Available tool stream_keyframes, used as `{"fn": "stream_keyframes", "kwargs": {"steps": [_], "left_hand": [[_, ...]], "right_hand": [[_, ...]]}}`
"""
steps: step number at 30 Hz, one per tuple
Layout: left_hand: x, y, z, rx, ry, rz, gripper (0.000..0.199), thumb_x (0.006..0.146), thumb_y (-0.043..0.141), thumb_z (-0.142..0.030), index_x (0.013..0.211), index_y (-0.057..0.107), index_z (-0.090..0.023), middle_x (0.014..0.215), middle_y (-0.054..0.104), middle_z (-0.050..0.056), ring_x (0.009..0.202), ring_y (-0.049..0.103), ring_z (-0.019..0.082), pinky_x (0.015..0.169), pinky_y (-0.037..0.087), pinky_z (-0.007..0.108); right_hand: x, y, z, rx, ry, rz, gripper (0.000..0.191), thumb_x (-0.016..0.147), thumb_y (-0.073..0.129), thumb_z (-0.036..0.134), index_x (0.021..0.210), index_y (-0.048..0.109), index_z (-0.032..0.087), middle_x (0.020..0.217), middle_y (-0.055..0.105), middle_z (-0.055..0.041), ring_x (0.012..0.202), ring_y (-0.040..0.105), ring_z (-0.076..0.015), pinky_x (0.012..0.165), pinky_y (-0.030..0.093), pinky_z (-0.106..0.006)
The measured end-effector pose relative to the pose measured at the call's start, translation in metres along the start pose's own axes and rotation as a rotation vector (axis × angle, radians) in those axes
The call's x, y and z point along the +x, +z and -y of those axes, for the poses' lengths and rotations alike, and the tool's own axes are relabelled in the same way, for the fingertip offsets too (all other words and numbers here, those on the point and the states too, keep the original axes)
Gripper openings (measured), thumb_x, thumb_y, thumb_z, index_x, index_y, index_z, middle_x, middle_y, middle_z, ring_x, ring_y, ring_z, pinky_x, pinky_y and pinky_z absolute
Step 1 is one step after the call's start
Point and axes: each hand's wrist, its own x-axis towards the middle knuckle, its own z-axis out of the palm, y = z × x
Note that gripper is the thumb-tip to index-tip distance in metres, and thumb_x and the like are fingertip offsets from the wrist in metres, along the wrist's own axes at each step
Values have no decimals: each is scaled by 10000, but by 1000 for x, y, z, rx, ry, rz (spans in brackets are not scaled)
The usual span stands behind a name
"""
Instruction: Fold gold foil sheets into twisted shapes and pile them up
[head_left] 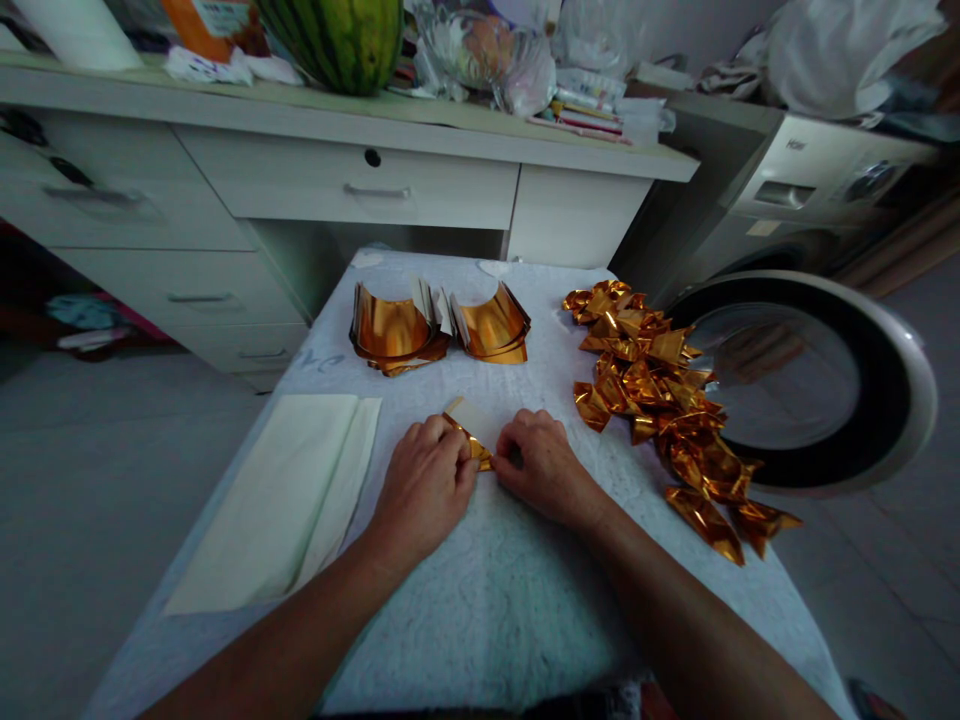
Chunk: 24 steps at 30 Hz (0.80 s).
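Observation:
A sheet of gold foil paper (477, 450), partly folded and with a pale side showing, lies between my hands on the cloth-covered table. My left hand (435, 465) is closed on its left side. My right hand (538, 460) pinches at its right corner, fingers curled. Beyond them stand two curved stacks of gold foil paper, a left stack (394, 328) and a right stack (495, 325). To the right spreads a heap of folded gold foil pieces (652, 385).
Pale paper sheets (262, 500) lie at the table's left. A white desk (442, 190) with drawers stands behind, holding a watermelon (337, 40) and plastic bags. The open round door (817, 380) of a washing machine (810, 190) reaches close to the table's right edge.

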Motion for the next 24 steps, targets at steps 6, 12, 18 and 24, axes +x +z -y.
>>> {"fn": "stream_keyframes", "kwargs": {"steps": [6, 12, 18, 24], "left_hand": [[0, 1, 3, -83, 15, 9, 62, 863, 578, -150, 841, 599, -204, 928, 583, 61, 904, 528, 250, 825, 436, 400], [3, 0, 8, -171, 5, 34, 116, 840, 584, -101, 822, 620, -209, 945, 606, 49, 926, 530, 243, 837, 432, 393], [3, -4, 12, -249, 6, 55, 187, 815, 532, -39, 840, 623, -201, 962, 612, 52, 965, 541, 239, 886, 436, 406], [-1, -9, 8, -250, 2, 71, 95, 808, 575, -117, 799, 617, -201, 949, 588, 57, 969, 540, 252, 883, 447, 425]], "right_hand": [[0, -1, 0, 1, -4, 2, 67, 821, 657, 180, 754, 653, 172, 818, 587, -35, 835, 491, -185, 756, 316, -307], [0, -3, 1, -5, -4, 5, 68, 821, 651, 179, 753, 652, 174, 817, 586, -39, 836, 488, -193, 757, 314, -315], [1, -2, -1, -11, -6, 4, 69, 825, 641, 174, 756, 648, 171, 816, 594, -41, 830, 490, -189, 753, 320, -312], [0, -3, -1, -5, -17, 18, 95, 842, 634, 205, 753, 646, 172, 815, 591, -40, 827, 493, -187, 749, 320, -314]]}}
